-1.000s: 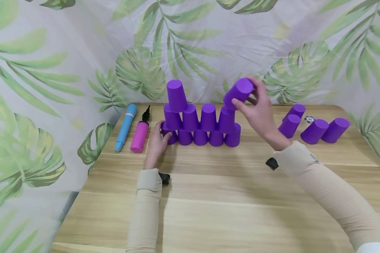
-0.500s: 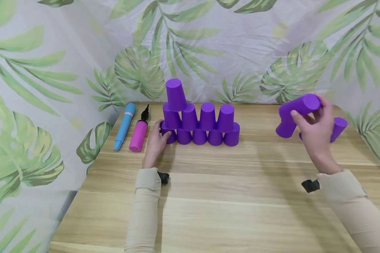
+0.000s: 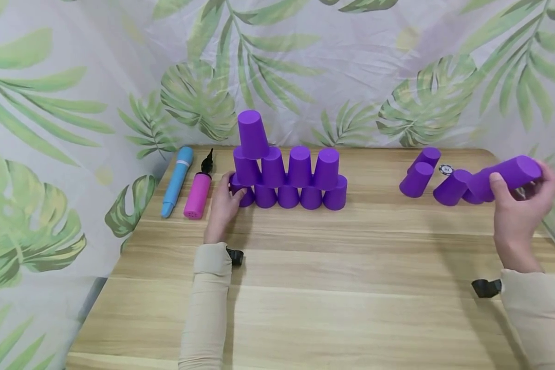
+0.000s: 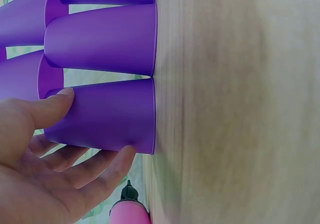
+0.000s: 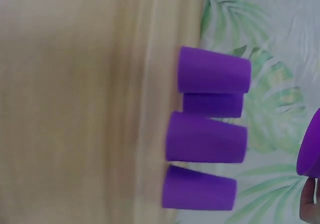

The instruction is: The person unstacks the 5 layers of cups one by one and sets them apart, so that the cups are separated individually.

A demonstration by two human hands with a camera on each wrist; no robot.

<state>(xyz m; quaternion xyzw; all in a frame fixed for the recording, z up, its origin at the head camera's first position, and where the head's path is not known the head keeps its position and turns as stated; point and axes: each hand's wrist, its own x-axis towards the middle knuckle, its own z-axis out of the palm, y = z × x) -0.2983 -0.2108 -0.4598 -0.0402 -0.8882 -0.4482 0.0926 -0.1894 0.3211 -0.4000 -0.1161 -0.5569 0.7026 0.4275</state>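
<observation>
Left hand (image 3: 223,206) pinches a base cup (image 4: 107,116), right hand (image 3: 521,216) a tilted cup (image 3: 510,173); table (image 3: 333,277) fills the lower frame, cloth (image 3: 351,77) the top, both forearms (image 3: 205,303) pointing upward.

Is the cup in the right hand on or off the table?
Off: in the right wrist view, the held cup is apart from the table, higher than the four standing cups.
</observation>
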